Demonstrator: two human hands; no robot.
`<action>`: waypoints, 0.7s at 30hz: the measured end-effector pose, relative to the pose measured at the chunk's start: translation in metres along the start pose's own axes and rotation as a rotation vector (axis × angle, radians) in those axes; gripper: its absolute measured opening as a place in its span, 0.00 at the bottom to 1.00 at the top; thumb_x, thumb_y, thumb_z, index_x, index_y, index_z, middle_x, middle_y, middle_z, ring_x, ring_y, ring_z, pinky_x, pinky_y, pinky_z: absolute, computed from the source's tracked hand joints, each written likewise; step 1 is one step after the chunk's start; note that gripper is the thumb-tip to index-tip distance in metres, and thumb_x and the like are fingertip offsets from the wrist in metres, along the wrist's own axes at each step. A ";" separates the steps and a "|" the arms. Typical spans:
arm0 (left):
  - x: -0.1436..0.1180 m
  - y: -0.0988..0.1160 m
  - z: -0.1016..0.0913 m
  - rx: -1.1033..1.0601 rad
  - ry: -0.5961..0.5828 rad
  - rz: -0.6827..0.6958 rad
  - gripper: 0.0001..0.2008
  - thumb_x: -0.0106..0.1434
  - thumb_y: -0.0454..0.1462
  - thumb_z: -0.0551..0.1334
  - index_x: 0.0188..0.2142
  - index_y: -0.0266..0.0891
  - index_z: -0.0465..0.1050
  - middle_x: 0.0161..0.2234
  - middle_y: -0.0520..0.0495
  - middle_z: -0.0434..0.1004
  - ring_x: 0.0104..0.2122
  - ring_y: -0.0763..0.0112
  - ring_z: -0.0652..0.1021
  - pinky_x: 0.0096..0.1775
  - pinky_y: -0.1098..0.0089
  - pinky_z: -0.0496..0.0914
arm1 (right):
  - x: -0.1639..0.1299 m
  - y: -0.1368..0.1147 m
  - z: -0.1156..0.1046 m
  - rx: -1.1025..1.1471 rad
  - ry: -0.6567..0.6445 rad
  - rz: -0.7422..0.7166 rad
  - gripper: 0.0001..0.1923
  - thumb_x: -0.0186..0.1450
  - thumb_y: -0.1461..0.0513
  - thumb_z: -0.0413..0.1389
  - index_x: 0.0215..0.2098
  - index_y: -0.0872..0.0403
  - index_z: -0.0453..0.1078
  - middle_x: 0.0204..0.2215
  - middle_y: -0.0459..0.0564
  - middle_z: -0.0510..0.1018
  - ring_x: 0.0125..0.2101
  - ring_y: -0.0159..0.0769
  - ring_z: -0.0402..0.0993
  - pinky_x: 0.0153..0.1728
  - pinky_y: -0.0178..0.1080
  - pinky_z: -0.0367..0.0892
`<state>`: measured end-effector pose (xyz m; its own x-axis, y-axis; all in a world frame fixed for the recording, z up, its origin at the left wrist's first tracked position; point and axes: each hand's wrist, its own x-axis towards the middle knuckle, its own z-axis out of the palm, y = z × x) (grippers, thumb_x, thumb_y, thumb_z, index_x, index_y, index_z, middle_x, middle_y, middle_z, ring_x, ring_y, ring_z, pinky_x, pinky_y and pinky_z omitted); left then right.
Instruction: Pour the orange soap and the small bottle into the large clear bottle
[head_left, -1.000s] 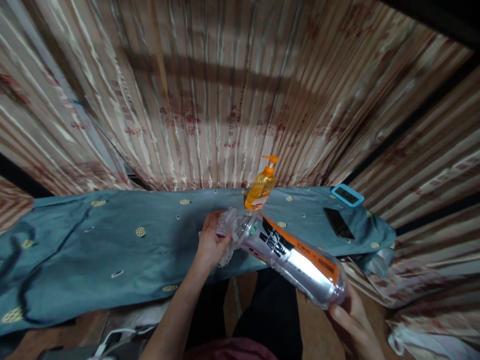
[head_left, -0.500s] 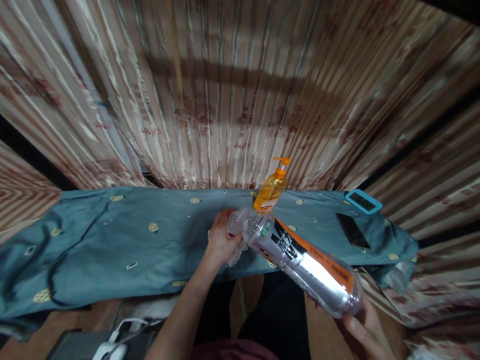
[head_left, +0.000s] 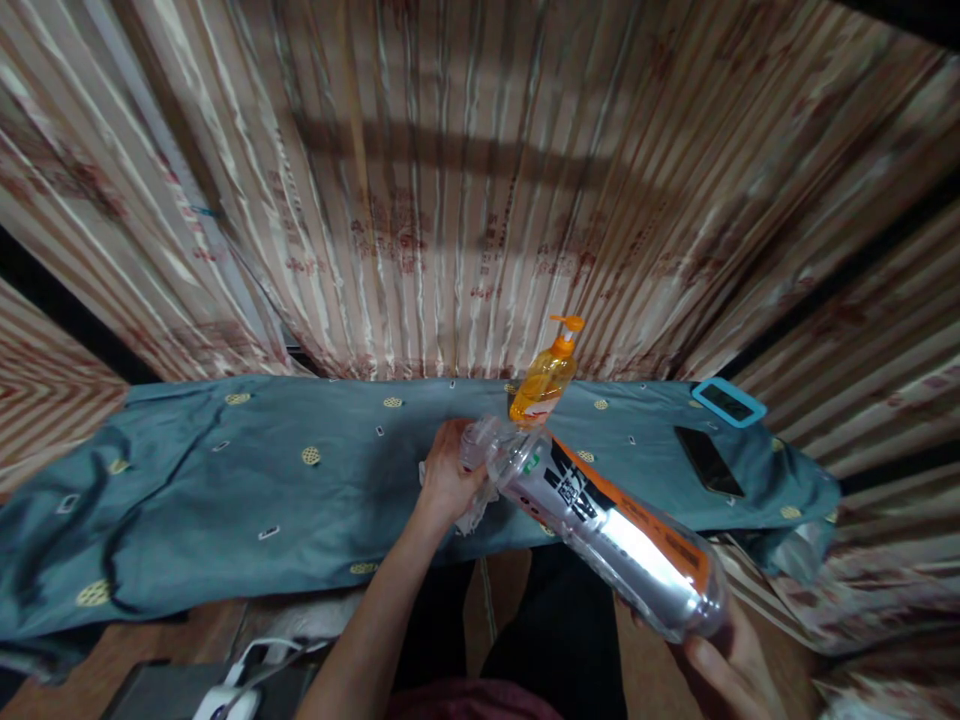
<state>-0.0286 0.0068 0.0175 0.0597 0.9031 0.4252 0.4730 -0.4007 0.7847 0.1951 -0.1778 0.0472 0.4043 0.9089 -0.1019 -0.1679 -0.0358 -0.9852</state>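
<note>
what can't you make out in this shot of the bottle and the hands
- Bottle cap, head view: covered by the left hand and crumpled clear plastic.
- Right hand, head view: mostly behind the bottle and cut off by the bottom edge.
- Bottle label text, head view: too small and glare-struck.
- Screens of the dark phone and the blue-framed device, head view: too small and dark.
- Pump bottle label: too small.
</note>
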 end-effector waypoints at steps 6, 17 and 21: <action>0.002 -0.003 -0.001 -0.020 -0.003 0.002 0.16 0.58 0.45 0.62 0.42 0.37 0.71 0.39 0.43 0.76 0.40 0.59 0.77 0.43 0.60 0.72 | -0.004 0.006 -0.002 -0.032 0.004 -0.013 0.49 0.48 0.45 0.65 0.64 0.49 0.56 0.63 0.55 0.63 0.62 0.57 0.58 0.59 0.50 0.56; -0.002 -0.004 0.004 -0.077 0.037 0.016 0.17 0.58 0.46 0.60 0.42 0.36 0.70 0.39 0.41 0.76 0.40 0.57 0.77 0.43 0.59 0.71 | -0.020 -0.006 0.017 0.013 0.140 0.048 0.52 0.45 0.43 0.67 0.63 0.50 0.57 0.62 0.53 0.64 0.60 0.52 0.62 0.51 0.40 0.64; -0.002 -0.002 0.004 -0.093 0.048 0.013 0.16 0.57 0.44 0.62 0.42 0.36 0.71 0.39 0.41 0.76 0.41 0.58 0.77 0.44 0.60 0.71 | -0.020 -0.005 0.016 0.022 0.150 0.070 0.55 0.42 0.43 0.68 0.63 0.50 0.56 0.63 0.53 0.64 0.61 0.52 0.60 0.47 0.39 0.66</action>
<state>-0.0263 0.0067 0.0132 0.0226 0.8901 0.4552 0.3887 -0.4274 0.8163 0.1736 -0.1887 0.0561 0.5202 0.8324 -0.1911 -0.2195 -0.0860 -0.9718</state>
